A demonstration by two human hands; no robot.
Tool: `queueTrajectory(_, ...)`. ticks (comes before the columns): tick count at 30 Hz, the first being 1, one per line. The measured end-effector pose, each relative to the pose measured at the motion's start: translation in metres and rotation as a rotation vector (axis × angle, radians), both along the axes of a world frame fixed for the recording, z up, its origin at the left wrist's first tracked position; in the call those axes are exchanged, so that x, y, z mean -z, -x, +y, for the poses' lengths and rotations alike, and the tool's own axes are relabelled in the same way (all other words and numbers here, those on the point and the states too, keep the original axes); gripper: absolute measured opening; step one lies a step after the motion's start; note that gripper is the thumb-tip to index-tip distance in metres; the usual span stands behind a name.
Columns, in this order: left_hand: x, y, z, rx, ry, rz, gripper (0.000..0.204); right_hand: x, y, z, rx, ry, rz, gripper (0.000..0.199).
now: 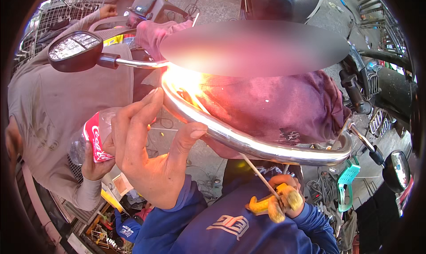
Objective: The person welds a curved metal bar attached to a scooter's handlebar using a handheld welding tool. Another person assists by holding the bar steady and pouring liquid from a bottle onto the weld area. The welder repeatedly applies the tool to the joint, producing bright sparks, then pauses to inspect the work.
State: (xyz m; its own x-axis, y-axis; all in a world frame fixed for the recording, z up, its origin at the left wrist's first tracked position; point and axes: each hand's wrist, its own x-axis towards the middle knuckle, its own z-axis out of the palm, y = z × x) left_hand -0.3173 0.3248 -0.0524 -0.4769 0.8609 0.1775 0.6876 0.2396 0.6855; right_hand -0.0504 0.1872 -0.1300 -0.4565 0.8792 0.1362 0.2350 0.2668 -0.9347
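head view: the bent chrome tube point(248, 143) runs slantwise across the middle, from a white-hot glare point(184, 79) at its upper left down to a tight curve at the right; the left mirror point(75, 50) stands out past the glare on a chrome stem, and the right mirror point(396, 170) hangs beyond the curve. the left hand point(146, 150) is spread wide, fingertips at the tube's edge just below the glare and thumb lower along it – seemingly to steady the tube close to the hot spot; whether the tips press or merely rest there, i cannot tell. the right hand point(288, 181) is closed round a worn yellow holder point(262, 205), well apart from the glare; the thin rod point(259, 174) clamped in it passes beneath the tube and points up at the bright spot, so its length probably lets that hand work out of the heat.

to the left, another person's hand point(95, 165) holds a clear bottle point(95, 136) with a red label, beside the left hand; why it is held there the view does not settle. a maroon garment point(275, 105) spreads behind the tube – worn, it seems, by someone facing the work.
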Motion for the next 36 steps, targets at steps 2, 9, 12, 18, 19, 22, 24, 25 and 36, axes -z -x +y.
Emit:
queueTrajectory(2, -0.025, 0.018, 0.005, 0.2, 0.115, 0.351, 0.065, 0.001, 0.006, 0.008, 0.032, 0.019, 0.076, 0.1)
queueTrajectory(9, -0.034, 0.016, 0.03, 0.189, 0.167, 0.367, 0.066, 0.002, 0.004, 0.031, 0.016, 0.031, 0.09, 0.099)
queueTrajectory(12, -0.034, 0.014, 0.033, 0.19, 0.164, 0.374, 0.066, 0.006, 0.005, 0.033, 0.029, 0.025, 0.127, 0.1)
queueTrajectory(18, -0.033, 0.017, 0.028, 0.17, 0.16, 0.365, 0.066, 0.006, 0.014, 0.036, 0.047, -0.026, 0.125, 0.104)
queueTrajectory(19, -0.034, 0.017, 0.027, 0.166, 0.161, 0.356, 0.066, 0.006, 0.016, 0.037, 0.051, -0.028, 0.129, 0.104)
queueTrajectory(22, -0.033, 0.016, 0.027, 0.161, 0.166, 0.341, 0.065, 0.005, 0.019, 0.04, 0.072, -0.041, 0.136, 0.105)
queueTrajectory(24, -0.032, 0.016, 0.027, 0.165, 0.157, 0.338, 0.065, 0.006, 0.019, 0.041, 0.06, -0.053, 0.124, 0.105)
queueTrajectory(25, -0.032, 0.017, 0.026, 0.168, 0.152, 0.338, 0.065, 0.007, 0.02, 0.04, 0.056, -0.057, 0.121, 0.105)
queueTrajectory(36, -0.033, 0.027, 0.01, 0.174, 0.138, 0.297, 0.063, 0.007, 0.033, 0.024, 0.068, -0.052, 0.134, 0.121)
